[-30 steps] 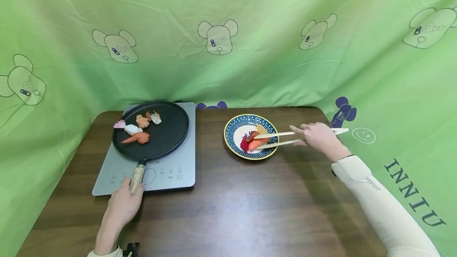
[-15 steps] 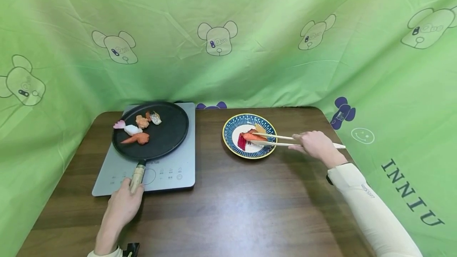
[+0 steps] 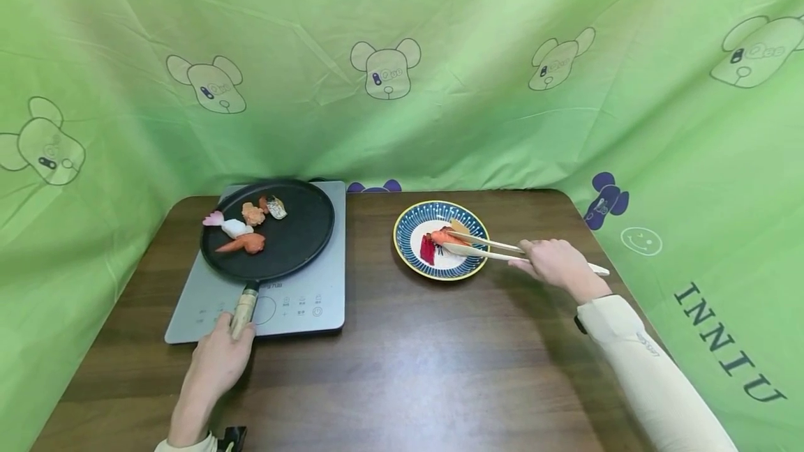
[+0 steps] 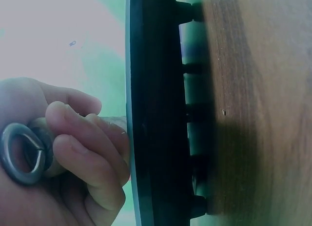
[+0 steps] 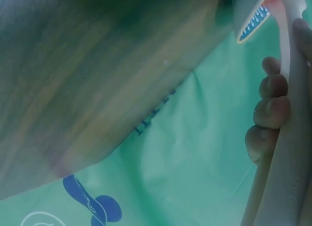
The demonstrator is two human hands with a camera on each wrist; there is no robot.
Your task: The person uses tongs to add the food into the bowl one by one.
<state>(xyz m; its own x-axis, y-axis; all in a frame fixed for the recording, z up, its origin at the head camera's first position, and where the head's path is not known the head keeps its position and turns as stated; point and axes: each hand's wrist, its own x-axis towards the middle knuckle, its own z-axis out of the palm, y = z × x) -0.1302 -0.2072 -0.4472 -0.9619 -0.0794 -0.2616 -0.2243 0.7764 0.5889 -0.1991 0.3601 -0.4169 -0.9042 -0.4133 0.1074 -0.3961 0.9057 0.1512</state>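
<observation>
My left hand [image 3: 221, 361] grips the wooden-looking handle [image 3: 243, 309] of a round black frying pan [image 3: 295, 243]. In the left wrist view the fingers curl round that handle, and a metal ring [image 4: 22, 155] shows at its end. Pale tongs [image 3: 496, 250] are held in my right hand [image 3: 559, 267]. Their tips are on either side of an orange, salmon-like food piece [image 3: 444, 237] on a blue-patterned plate [image 3: 405, 250]. Beside it lie a dark red piece [image 3: 427, 250] and a yellow piece [image 3: 463, 227]. The right wrist view shows the fingers around the tongs [image 5: 295, 118].
Beneath the pan is a grey induction cooker [image 3: 301, 312] on the brown table [image 3: 402, 382]. A shrimp-like piece [image 3: 235, 228], an orange piece [image 3: 248, 243] and other small food pieces lie on the pan's left half. Green cloth [image 3: 389, 138] hangs behind and beside the table.
The tongs' arms have come closer together around the orange piece, which has shifted on the plate. My right hand has moved slightly towards me. My left hand stays on the handle.
</observation>
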